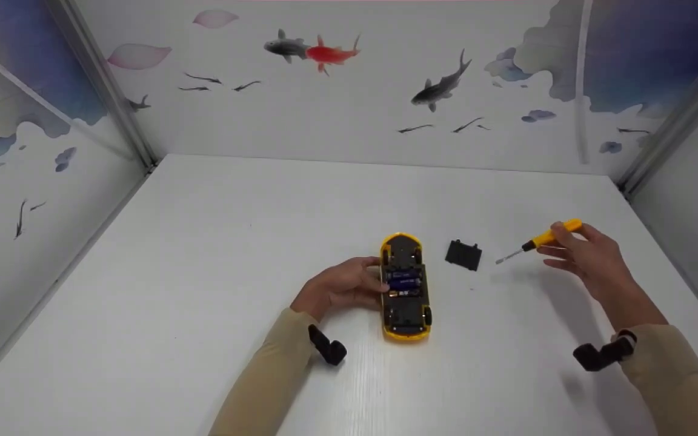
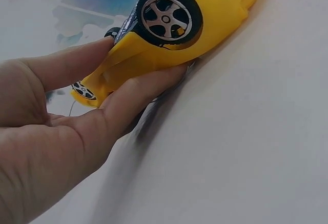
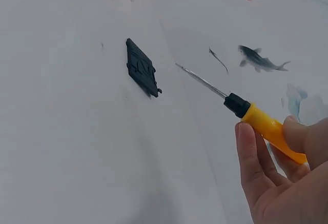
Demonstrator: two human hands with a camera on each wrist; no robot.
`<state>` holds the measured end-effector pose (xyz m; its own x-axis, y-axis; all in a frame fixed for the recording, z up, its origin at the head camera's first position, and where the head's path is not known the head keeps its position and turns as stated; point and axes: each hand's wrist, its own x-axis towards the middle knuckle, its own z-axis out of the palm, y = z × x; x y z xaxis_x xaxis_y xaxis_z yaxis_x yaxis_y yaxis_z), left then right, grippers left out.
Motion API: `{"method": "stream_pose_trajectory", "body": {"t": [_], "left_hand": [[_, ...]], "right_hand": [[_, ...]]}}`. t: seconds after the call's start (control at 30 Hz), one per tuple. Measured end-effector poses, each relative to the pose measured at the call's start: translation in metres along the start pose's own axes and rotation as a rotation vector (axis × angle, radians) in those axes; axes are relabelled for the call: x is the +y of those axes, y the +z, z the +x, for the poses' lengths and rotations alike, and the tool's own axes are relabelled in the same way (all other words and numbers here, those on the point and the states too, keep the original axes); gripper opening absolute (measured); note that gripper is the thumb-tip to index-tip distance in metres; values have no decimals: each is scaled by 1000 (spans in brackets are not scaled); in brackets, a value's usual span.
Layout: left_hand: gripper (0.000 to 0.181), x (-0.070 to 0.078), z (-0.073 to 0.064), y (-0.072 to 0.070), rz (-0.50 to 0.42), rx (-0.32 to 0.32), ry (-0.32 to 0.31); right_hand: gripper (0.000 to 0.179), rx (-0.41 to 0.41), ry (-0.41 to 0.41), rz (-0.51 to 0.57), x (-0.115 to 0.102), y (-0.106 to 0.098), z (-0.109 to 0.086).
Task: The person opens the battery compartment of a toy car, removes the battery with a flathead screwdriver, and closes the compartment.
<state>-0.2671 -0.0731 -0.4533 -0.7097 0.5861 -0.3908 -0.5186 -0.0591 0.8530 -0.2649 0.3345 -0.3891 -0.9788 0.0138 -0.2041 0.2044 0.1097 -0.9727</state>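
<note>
A yellow toy car (image 1: 405, 315) is turned underside up in the head view, its battery compartment uncovered with several batteries (image 1: 405, 283) inside. My left hand (image 1: 349, 283) grips the car from its left side; in the left wrist view the thumb lies on the underside edge and fingers reach beneath the yellow body (image 2: 154, 60). My right hand (image 1: 594, 260) holds a screwdriver (image 1: 558, 232) by its yellow handle, between thumb and fingers, the metal shaft pointing down and left. Between car and screwdriver, a black battery cover (image 1: 463, 255) lies on the table, touched by neither hand.
The white table (image 1: 234, 242) runs back to a panel (image 1: 349, 121) printed with fish. Side panels (image 1: 9, 230) with metal corner posts close off left and right. A tiny speck (image 1: 471, 289) lies below the cover.
</note>
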Motion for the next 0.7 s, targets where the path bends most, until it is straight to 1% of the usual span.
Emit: {"method": "stream_pose_trajectory", "body": {"t": [0.07,0.13,0.23,0.27,0.43,0.5,0.6,0.7], "left_hand": [[76,0,0,0,7,-1,1],[77,1,0,0,5,0,-2],[79,1,1,0,0,3,-5],[79,1,1,0,-4,4,-7],[79,0,1,0,-9,6,-6],[80,1,1,1,-12,7,-10],[81,1,0,1,-14,13,-15],[81,1,-1,1,-11,11,-11]], "right_hand": [[39,-6,-12,-91,0,-3,4],[51,-21,-13,-169,1,-6,9],[70,-61,8,-225,1,-10,14],[73,-73,23,-230,1,-12,16],[87,-97,108,-163,3,-17,25],[89,-100,130,-140,6,-18,29],[88,-103,142,-177,12,-19,34],[86,-82,153,-233,16,-20,36]]}}
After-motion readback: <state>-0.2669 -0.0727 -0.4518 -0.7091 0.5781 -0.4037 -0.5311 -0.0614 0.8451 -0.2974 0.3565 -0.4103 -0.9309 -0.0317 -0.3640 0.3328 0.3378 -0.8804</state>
